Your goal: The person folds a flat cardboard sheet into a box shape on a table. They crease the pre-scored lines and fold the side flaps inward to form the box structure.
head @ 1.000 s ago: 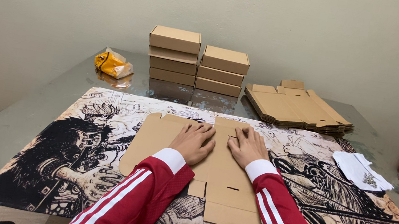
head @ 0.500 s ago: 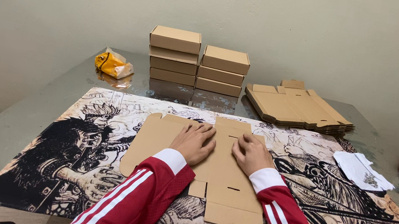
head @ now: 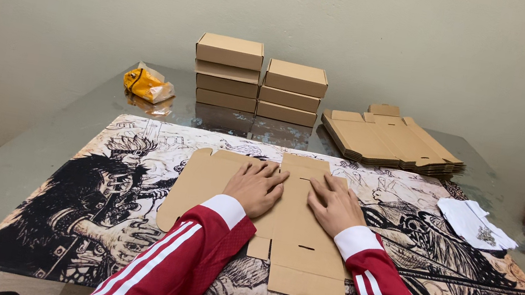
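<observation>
The flat blank [head: 292, 224] at the mat's [head: 88, 211] centre is pressed by both open palms; the right hand [head: 337, 205] has been shifted toward 3 o'clock from the left hand [head: 258, 186], so a fold is likely being creased.

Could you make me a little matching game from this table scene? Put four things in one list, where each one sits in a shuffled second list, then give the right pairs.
Things:
1. flat cardboard cutout
2. finished boxes
3. yellow packet
4. white paper slips

Places:
A. far left of the glass table, near the wall
B. right side of the illustrated mat
C. pressed under the left hand and right hand
D. stacked in two piles at the back, centre

Pairs: 1-C, 2-D, 3-A, 4-B
</observation>
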